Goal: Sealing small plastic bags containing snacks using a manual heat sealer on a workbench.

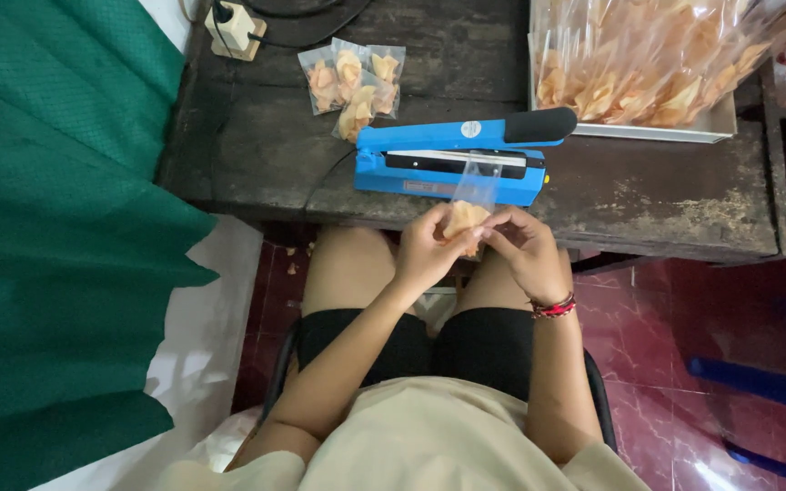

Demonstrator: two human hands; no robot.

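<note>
While both hands pinch a small clear bag (pixel 471 195) of snack, left hand (pixel 427 250) and right hand (pixel 529 255) seemingly load it; the blue heat sealer (pixel 452 164) just beyond them calls for a flat bag mouth.

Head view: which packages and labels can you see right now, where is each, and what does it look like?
Small clear bag: held by left hand and right hand, golden snack inside.
Sealed snack bags: cluster on the table behind the sealer, clear, orange-yellow contents.
Pile of bagged snacks: tray, top right.
Round white label: on the blue heat sealer.
</note>
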